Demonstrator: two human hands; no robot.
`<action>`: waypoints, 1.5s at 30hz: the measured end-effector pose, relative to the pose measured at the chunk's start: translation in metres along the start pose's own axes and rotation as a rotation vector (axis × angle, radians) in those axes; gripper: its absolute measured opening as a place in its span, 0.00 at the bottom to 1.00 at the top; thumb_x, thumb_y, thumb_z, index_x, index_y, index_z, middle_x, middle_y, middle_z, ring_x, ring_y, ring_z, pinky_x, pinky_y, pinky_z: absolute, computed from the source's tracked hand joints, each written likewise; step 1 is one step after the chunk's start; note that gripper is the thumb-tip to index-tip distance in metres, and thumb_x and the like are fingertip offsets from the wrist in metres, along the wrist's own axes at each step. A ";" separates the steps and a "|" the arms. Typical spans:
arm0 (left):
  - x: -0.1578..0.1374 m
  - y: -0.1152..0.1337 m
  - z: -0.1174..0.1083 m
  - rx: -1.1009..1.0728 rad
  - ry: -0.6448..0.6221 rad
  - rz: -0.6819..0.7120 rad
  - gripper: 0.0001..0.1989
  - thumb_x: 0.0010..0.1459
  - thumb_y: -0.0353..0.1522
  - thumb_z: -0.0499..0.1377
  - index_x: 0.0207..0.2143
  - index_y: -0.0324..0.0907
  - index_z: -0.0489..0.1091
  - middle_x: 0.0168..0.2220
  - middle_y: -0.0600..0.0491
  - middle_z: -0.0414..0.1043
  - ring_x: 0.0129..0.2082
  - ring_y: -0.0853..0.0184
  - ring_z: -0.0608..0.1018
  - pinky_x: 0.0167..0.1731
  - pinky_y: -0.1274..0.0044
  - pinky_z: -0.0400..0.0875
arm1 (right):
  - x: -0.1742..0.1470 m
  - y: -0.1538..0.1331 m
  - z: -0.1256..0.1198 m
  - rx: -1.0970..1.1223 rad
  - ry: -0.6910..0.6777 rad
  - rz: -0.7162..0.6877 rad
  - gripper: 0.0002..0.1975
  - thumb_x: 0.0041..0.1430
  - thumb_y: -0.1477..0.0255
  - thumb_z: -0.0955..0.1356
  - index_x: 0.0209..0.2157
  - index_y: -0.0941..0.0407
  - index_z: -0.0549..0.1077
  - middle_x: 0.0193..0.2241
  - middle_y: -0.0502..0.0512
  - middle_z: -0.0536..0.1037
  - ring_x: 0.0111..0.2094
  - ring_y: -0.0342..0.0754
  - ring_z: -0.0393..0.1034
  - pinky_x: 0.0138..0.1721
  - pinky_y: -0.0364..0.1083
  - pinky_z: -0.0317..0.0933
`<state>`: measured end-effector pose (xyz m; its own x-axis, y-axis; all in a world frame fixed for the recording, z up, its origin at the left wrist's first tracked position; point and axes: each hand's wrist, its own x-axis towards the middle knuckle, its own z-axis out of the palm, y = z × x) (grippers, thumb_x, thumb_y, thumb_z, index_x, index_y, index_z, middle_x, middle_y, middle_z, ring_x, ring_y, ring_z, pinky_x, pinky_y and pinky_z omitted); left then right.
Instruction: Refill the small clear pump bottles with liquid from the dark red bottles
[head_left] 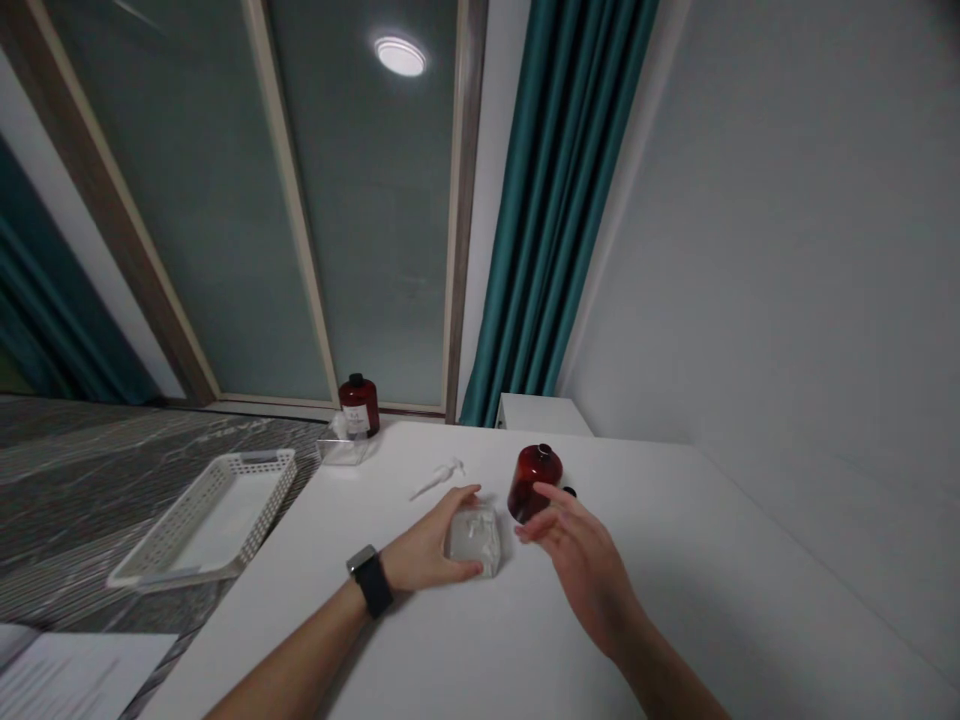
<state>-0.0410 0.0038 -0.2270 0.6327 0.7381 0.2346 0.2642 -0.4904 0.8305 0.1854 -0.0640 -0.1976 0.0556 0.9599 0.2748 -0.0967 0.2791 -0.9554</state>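
A clear, box-shaped container (pixel 475 540) stands on the white table (pixel 480 650). Thumb and fingers of my left hand (pixel 431 545), with a black-strapped watch on the wrist, are closed around its sides. To its right is a reddish-brown bottle (pixel 531 478) with its neck bare of a pump. My right hand (pixel 581 555) is raised beside the bottle, fingers stretched out and partly in front of it; whether they touch it I cannot tell. A small black cap (pixel 570 491) peeks out behind those fingers. Beyond my left hand lies a white pump head (pixel 439 478) with its tube.
At the table's far left corner stand another reddish-brown bottle (pixel 358 404) with a black cap and label, and a clear tray (pixel 342 448) holding something whitish. A white basket (pixel 214 515) sits lower, left of the table. Printed paper (pixel 82 670) lies at lower left.
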 end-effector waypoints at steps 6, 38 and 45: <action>0.001 0.006 0.004 0.035 0.037 -0.021 0.39 0.44 0.30 0.70 0.58 0.42 0.58 0.56 0.42 0.66 0.57 0.52 0.70 0.60 0.57 0.62 | 0.033 0.007 -0.033 -0.491 0.296 -0.269 0.13 0.64 0.64 0.62 0.44 0.55 0.72 0.35 0.58 0.75 0.35 0.51 0.71 0.37 0.51 0.69; 0.002 -0.001 0.012 -0.032 0.120 -0.091 0.29 0.43 0.34 0.71 0.46 0.42 0.61 0.40 0.53 0.71 0.38 0.63 0.74 0.38 0.73 0.68 | 0.057 -0.001 -0.020 -1.178 -0.315 -0.375 0.34 0.47 0.69 0.74 0.55 0.56 0.62 0.51 0.64 0.74 0.51 0.61 0.70 0.51 0.59 0.64; 0.003 0.003 0.016 -0.005 0.160 -0.096 0.29 0.42 0.35 0.71 0.45 0.41 0.62 0.41 0.51 0.73 0.40 0.61 0.75 0.40 0.72 0.69 | 0.055 -0.025 -0.008 -1.452 -0.518 -0.500 0.29 0.51 0.69 0.73 0.55 0.56 0.65 0.48 0.61 0.77 0.47 0.60 0.71 0.46 0.57 0.64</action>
<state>-0.0266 -0.0022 -0.2320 0.4805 0.8460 0.2313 0.3138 -0.4121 0.8554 0.1989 -0.0181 -0.1599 -0.5607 0.7751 0.2913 0.8147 0.5793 0.0265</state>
